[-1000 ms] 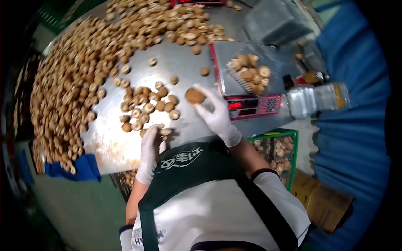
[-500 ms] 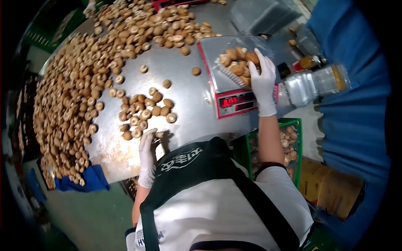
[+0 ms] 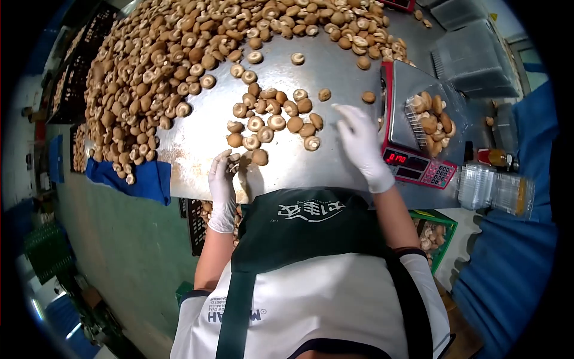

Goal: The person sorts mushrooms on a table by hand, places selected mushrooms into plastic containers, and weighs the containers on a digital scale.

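My gloved right hand [image 3: 360, 146] is open over the metal table, fingers stretched toward the small group of brown mushrooms [image 3: 276, 122], touching none of them. My gloved left hand [image 3: 222, 182] is at the table's front edge, its curled fingers closed on what looks like a small mushroom [image 3: 235, 158], partly hidden. To the right of my right hand is a red digital scale [image 3: 406, 163], its display reading about 0.170. A clear plastic tray of mushrooms [image 3: 431, 122] sits on its plate.
A large heap of mushrooms [image 3: 179, 54] covers the table's back and left. Stacked clear trays [image 3: 475, 57] stand at back right, with more clear packs [image 3: 478, 185] beside the scale. A green crate [image 3: 445, 245] of mushrooms is below the table. Blue cloth [image 3: 134, 182] hangs at the left corner.
My right hand has left the tray on the scale and moved left over the table. The display went from about 0.155 to about 0.170. The view has swung left.
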Available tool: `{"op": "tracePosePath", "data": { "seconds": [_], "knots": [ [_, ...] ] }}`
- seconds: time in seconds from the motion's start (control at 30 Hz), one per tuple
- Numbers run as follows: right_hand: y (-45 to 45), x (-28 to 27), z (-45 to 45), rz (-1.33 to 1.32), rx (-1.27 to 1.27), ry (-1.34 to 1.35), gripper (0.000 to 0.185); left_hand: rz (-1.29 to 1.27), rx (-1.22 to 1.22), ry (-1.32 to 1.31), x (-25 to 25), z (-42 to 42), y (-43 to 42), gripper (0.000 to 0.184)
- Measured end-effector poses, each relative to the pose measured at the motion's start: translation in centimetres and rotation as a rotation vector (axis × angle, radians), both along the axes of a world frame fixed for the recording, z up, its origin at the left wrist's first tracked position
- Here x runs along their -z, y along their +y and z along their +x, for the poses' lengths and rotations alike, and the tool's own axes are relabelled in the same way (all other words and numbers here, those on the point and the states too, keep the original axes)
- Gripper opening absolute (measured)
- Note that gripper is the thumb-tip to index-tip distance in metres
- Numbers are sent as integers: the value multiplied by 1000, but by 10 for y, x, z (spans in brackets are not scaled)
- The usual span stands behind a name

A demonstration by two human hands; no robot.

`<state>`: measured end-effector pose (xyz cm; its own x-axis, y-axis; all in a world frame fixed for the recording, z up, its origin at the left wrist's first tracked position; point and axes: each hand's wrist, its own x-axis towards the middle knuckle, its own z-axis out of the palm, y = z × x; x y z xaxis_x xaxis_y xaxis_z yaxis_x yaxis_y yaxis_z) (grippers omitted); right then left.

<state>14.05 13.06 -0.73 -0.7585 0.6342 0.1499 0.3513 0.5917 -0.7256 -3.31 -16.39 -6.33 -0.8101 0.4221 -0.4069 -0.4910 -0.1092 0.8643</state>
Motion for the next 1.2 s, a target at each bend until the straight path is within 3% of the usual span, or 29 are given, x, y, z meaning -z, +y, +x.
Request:
{"op": "tracePosePath", "data": {
  "seconds": [0.1,0.23,0.33,0.4,0.5,0.53,0.6,0.67,0.8,0.9,0.97,1.03,1.2],
  "knots": [
    [-18,35,-26,1,-69,-169,39,-2,-54,26,-1,-6,-6,28],
    [-8,66,-31,-231,1,-163,42,-26,-94,27,0,-7,-11,31],
    [5,81,-19,-698,123,86,38,-48,-101,10,6,-8,-14,31],
    [10,80,-9,-627,117,154,39,-99,-108,55,11,-12,-15,30],
    [8,63,-4,-468,166,-37,44,-231,-173,211,5,-19,-4,25],
    [3,64,-5,-417,112,-17,43,-229,-177,212,-8,-17,5,27],
    [-8,68,-8,-313,7,24,42,-381,-107,540,7,-22,7,29],
    [-14,69,-18,-219,-40,11,39,-404,-53,521,18,-26,12,34],
    [-20,43,-67,-25,-91,14,39,-496,50,655,40,-38,34,48],
    [-17,55,-114,88,-140,9,47,-626,111,834,37,-43,46,46],
    [-22,64,-141,251,-180,6,51,-582,157,609,36,-46,46,39],
    [-28,71,-144,230,-323,-134,52,-497,164,403,22,-43,46,29],
    [-29,37,-149,124,-431,-203,32,-495,79,595,25,-32,30,24]
  ]
}}
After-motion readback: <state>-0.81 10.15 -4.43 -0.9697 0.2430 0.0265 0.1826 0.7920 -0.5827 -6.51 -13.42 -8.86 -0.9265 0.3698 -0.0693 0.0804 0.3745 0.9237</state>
